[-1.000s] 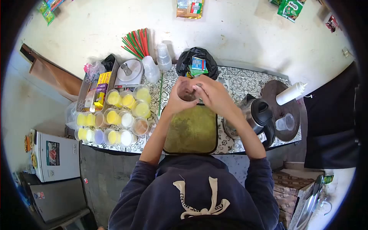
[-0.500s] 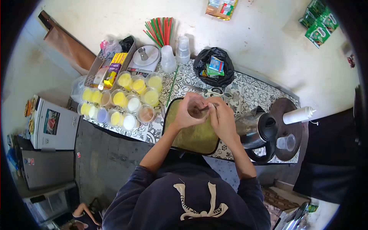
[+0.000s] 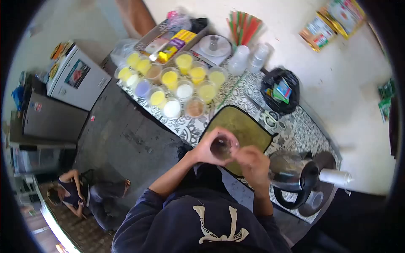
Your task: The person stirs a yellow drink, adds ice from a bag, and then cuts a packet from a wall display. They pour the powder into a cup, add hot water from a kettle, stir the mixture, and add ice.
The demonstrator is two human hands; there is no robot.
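Note:
My left hand [image 3: 206,148] is wrapped around a clear plastic cup [image 3: 221,146] with something dark brown inside. The cup tilts so that its mouth faces up toward me. Close against its rim, my right hand [image 3: 253,163] is closed in a pinch and smeared by motion. Its fingers are on a thin spoon, mostly hidden now; the handle showed more plainly a moment ago. Both hands are over the near part of a green mat [image 3: 247,124] with a black edge.
Several cups of yellow, white, purple and brown powder [image 3: 195,108] stand left. Behind are a scale [image 3: 213,45], straws [image 3: 244,27] and stacked cups [image 3: 259,57]. Scissors [image 3: 270,118] lie near a black bag [image 3: 280,90]. An electric kettle [image 3: 291,170] stands right. A person sits lower left.
My view has turned, so the table appears rotated. Both hands and the cup have come nearer my body, toward the mat's front edge. The cup stays in my left hand.

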